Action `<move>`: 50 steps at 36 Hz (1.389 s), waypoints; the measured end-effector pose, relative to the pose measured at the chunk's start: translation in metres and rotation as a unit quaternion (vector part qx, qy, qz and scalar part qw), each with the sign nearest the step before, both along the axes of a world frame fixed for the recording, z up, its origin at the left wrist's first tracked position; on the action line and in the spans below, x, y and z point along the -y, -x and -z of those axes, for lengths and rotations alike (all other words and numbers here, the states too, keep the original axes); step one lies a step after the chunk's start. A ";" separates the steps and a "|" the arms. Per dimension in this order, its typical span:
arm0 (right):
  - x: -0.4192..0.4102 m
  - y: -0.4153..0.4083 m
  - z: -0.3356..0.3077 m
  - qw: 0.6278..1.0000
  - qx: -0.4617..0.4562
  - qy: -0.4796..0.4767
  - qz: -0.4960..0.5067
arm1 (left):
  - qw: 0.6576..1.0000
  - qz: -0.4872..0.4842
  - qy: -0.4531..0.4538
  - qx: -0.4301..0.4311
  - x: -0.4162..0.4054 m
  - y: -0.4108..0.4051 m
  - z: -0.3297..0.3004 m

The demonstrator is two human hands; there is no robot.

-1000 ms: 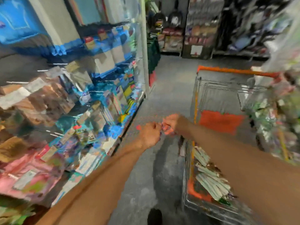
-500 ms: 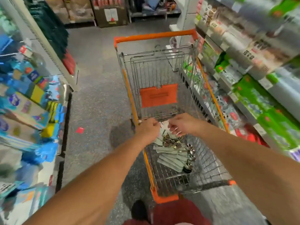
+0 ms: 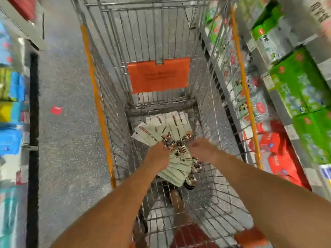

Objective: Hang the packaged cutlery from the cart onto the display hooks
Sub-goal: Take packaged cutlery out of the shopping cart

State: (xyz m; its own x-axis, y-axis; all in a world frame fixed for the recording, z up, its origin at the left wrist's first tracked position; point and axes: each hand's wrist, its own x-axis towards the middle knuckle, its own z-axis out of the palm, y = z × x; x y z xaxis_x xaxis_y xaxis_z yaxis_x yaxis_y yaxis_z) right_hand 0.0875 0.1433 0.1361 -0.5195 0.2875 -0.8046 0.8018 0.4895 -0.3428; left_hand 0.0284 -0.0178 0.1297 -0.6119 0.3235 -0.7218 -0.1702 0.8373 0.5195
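Packaged cutlery [image 3: 166, 129], white cards with shiny metal pieces, lies in a fanned pile on the floor of the wire cart [image 3: 96, 90] with orange rails. Both my arms reach down into the cart. My left hand [image 3: 158, 156] is on the left side of the pile and my right hand [image 3: 202, 151] on its right side, both touching the packs. Their fingers point down and are hidden behind the backs of the hands, so the grip cannot be made out. No display hooks are in view.
An orange flap [image 3: 158, 75] hangs on the cart's far wall. Shelves with green packs [image 3: 302, 83] and red packs [image 3: 275, 149] run close along the cart's right side. Blurred blue and yellow goods [image 3: 10, 86] line the left. A red scrap [image 3: 56, 110] lies on the grey floor.
My view swung from the left display to the cart and tipped down into it. Both hands dropped from in front of me to the cutlery pile.
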 end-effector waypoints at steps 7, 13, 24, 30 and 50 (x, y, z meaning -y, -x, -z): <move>-0.015 0.043 0.072 0.999 0.022 -0.022 -0.034 | 0.998 -0.049 0.034 0.000 -0.028 0.025 0.062; -0.025 0.076 0.126 0.998 0.006 -0.053 -0.012 | 0.995 -0.074 0.034 -0.051 -0.057 0.043 0.112; -0.014 0.102 0.191 0.967 0.003 -0.243 -0.082 | 0.983 -0.133 0.005 -0.127 -0.074 0.065 0.186; -0.016 0.096 0.201 0.958 0.018 -0.276 -0.072 | 0.983 -0.124 0.008 -0.138 -0.081 0.065 0.194; -0.041 0.081 0.204 0.942 -0.007 -0.334 -0.035 | 0.985 -0.044 0.013 -0.169 -0.089 0.057 0.204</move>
